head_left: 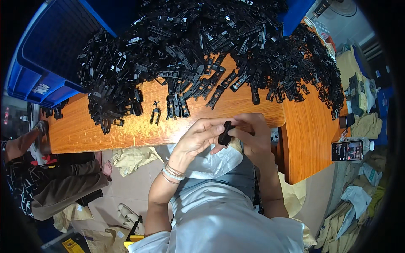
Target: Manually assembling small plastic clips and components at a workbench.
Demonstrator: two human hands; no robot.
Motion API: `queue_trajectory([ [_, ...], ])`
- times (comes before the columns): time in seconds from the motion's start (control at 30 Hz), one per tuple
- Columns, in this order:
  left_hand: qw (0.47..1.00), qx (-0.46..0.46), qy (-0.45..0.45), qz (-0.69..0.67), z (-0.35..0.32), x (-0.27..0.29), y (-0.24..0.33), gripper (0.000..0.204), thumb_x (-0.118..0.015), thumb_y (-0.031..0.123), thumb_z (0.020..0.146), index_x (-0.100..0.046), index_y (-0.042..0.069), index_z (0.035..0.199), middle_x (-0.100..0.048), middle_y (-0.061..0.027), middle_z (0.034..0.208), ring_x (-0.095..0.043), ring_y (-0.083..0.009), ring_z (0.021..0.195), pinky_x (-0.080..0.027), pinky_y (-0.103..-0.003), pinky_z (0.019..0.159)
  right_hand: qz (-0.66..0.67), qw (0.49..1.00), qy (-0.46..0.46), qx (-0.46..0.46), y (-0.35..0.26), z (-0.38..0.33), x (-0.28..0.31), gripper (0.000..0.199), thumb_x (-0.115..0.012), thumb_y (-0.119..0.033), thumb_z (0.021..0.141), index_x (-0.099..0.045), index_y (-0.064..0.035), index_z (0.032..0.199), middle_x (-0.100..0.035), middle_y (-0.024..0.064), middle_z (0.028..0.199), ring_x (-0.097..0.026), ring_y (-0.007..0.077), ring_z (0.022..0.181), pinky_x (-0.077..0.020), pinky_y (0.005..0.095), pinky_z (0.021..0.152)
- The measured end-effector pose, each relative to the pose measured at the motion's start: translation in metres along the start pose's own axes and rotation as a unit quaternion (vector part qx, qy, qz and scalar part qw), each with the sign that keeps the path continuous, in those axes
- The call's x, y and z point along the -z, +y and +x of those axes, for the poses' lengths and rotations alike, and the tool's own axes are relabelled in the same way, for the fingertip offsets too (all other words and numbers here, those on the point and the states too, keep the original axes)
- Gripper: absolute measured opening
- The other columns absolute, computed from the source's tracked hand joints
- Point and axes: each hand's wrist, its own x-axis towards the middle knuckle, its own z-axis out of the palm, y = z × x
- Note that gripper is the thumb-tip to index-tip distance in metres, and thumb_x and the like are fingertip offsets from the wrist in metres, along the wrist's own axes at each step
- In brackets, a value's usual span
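Observation:
A small, dark plastic clip-like part (225, 135) is held up over my lap, just off the table's front edge. My left hand (197, 137) grips it from the left between thumb and fingers. From the right, my right hand (253, 133) closes its thumb and fingers on the same part near its upper end; the fingertips partly hide what they touch. Beyond my hands, several loose black clip parts (177, 106) lie side by side on the wooden table (139, 141). A forked black piece (155, 116) rests to their left.
A large heap of black plastic parts (181, 46) covers the table's far side. Blue crates (44, 86) stand at the far left. A lit phone (346, 150) is at the right edge. Another person's leg (67, 183) shows at left. Brown bags (133, 160) lie on the floor.

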Motion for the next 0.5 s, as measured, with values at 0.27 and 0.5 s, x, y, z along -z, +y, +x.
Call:
queue_trajectory([
  [0.27,0.959,-0.053,0.161,0.226,0.023,-0.009,-0.007,0.021,-0.049,0.010,0.089,-0.053,-0.006,0.102,-0.060,-0.0128,0.086,-0.061,-0.0166,0.061,-0.047,-0.025,0.055,-0.008,0.996,0.036,-0.080,-0.007,-0.016,-0.004,0.016,-0.065,-0.002,0.068,-0.059,0.0021,0.082,-0.057,0.0127,0.096,-0.055,0.0249,0.078,-0.0456,0.0298,0.066],
  [0.5,0.501,-0.252,0.251,0.790,0.098,0.005,-0.001,0.008,-0.056,0.004,0.073,-0.054,-0.004,0.071,-0.051,-0.0172,0.077,-0.054,-0.0296,0.070,-0.044,-0.036,0.054,0.121,0.906,0.263,-0.309,0.001,-0.037,-0.004,0.012,-0.055,0.002,0.080,-0.059,0.0066,0.091,-0.058,0.0091,0.094,-0.056,0.0131,0.077,-0.0443,0.0220,0.063],
])
